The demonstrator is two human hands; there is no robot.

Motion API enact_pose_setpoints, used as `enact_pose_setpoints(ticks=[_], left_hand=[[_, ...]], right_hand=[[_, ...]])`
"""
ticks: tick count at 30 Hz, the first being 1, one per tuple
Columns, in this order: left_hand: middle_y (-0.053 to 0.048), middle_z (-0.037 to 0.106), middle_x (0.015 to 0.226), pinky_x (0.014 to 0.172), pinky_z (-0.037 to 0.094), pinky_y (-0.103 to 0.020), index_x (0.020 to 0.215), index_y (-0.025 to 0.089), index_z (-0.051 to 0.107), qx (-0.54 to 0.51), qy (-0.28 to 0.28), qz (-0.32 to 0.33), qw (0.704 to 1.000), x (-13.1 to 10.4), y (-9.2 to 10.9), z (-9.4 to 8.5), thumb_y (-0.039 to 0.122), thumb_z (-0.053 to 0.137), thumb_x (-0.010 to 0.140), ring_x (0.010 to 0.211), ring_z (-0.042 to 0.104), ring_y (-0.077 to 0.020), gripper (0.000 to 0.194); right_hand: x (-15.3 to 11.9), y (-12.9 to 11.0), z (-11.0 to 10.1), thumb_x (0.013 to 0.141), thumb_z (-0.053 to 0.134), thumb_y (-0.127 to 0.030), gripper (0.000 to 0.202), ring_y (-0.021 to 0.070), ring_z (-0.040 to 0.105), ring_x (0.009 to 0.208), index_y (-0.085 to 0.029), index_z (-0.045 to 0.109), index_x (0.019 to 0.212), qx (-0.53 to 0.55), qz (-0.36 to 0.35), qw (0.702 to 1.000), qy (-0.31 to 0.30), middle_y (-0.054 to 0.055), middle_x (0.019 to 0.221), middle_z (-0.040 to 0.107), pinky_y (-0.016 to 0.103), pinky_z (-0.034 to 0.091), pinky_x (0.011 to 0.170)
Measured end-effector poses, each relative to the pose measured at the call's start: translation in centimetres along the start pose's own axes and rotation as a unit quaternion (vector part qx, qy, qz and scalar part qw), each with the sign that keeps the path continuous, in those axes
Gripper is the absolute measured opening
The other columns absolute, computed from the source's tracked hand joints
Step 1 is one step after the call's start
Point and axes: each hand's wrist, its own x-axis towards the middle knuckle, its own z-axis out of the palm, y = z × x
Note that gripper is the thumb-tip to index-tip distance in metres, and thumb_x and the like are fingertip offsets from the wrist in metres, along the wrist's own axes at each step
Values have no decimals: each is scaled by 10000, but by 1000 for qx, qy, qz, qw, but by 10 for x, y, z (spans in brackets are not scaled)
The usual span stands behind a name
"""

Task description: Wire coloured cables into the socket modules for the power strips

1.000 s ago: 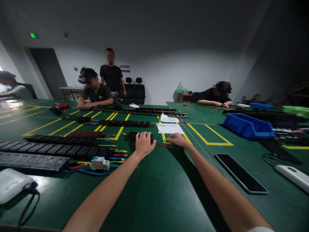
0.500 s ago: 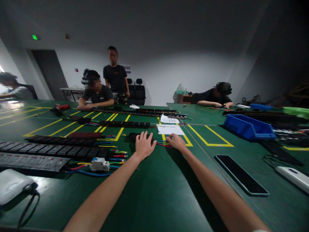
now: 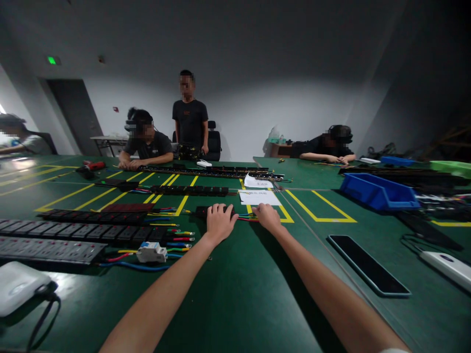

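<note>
My left hand (image 3: 221, 223) lies over a short black module (image 3: 200, 211), its fingers slightly spread and gripping the module from above. Coloured wires (image 3: 246, 217) come out of the module's right end, red, yellow and green among them. The fingers of my right hand (image 3: 268, 216) are closed round the far ends of these wires. Just beyond the hands, a white paper sheet (image 3: 259, 197) with writing lies on the green table. Left of my left hand are rows of black socket strips (image 3: 73, 228) with coloured wire ends, and a white breaker (image 3: 151, 252).
A phone (image 3: 368, 264) lies to the right, with a blue bin (image 3: 379, 191) behind it. A white device (image 3: 22, 287) with a strap is at the near left. Several people sit or stand around the table.
The standing person across the table has shifted to the right. My right hand has moved very slightly, still at the wire ends; my left hand stays on the black module.
</note>
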Motion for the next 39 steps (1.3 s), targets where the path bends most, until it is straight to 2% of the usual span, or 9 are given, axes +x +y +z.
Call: enact_pose_setpoints(ticks=[4, 8, 13, 16, 19, 22, 26, 31, 39], left_hand=[[-102, 621, 1283, 1083, 319, -524, 1332, 275, 595, 0, -2, 1, 1000, 0, -2, 4, 534, 377, 1001, 1226, 489, -298, 474], [-100, 616, 1289, 1094, 312, -537, 1337, 291, 590, -5, -5, 1, 1000, -1, -3, 6, 532, 413, 992, 1236, 487, -301, 456], [-99, 615, 1290, 1093, 315, -529, 1333, 297, 597, 0, 3, -2, 1000, -1, -2, 7, 527, 430, 987, 1234, 490, -299, 447], [-101, 615, 1291, 1095, 311, -533, 1328, 296, 603, -6, 4, -2, 1000, -1, -2, 8, 525, 424, 988, 1238, 490, -301, 447], [-106, 618, 1282, 1099, 303, -538, 1327, 292, 607, -12, 8, -3, 1000, -1, -2, 9, 515, 426, 988, 1233, 492, -306, 444], [-110, 620, 1275, 1093, 310, -532, 1332, 288, 605, -8, 12, 1, 1000, -2, -2, 9, 518, 410, 992, 1219, 498, -305, 455], [-116, 614, 1278, 1090, 312, -531, 1339, 279, 598, -2, 12, 9, 1000, -3, -2, 8, 530, 379, 998, 1210, 500, -302, 477], [-107, 617, 1274, 1097, 303, -533, 1337, 291, 596, 1, 10, 2, 1000, -3, -2, 8, 533, 388, 995, 1213, 495, -297, 468], [-98, 621, 1275, 1093, 312, -523, 1327, 293, 598, 13, 10, -2, 1000, -3, 0, 9, 504, 429, 990, 1217, 496, -290, 432]], right_hand=[[3, 7, -3, 978, 296, -646, 650, 341, 677, 998, -157, 724, 983, -32, -5, 998, -53, 224, 1088, 690, 414, 475, 793], [3, 11, -6, 904, 398, -734, 665, 331, 693, 933, -161, 736, 881, -25, 2, 997, -68, 209, 988, 718, 375, 470, 741], [4, 9, -6, 915, 484, -636, 500, 243, 673, 818, -192, 709, 870, 53, -6, 999, 12, 123, 874, 721, 272, 384, 625], [2, -3, -9, 940, 489, -561, 420, 210, 633, 756, -196, 670, 840, 76, -39, 994, 73, 90, 817, 705, 264, 333, 588], [-7, -22, -17, 968, 487, -479, 331, 197, 608, 778, -212, 644, 853, 43, -87, 987, 131, 86, 892, 697, 270, 311, 595], [-18, -40, -26, 995, 446, -478, 352, 194, 599, 776, -210, 642, 877, 9, -140, 981, 134, 95, 943, 682, 283, 310, 607], [-23, -51, -32, 1008, 414, -498, 394, 196, 604, 783, -211, 642, 863, 10, -156, 981, 117, 94, 930, 683, 288, 319, 621], [-20, -46, -31, 993, 460, -486, 347, 210, 610, 790, -218, 631, 855, 4, -141, 983, 115, 81, 888, 688, 294, 312, 615], [-23, -39, -24, 1018, 437, -376, 260, 206, 640, 818, -185, 610, 983, -64, -93, 987, 116, 108, 999, 674, 291, 328, 618]])
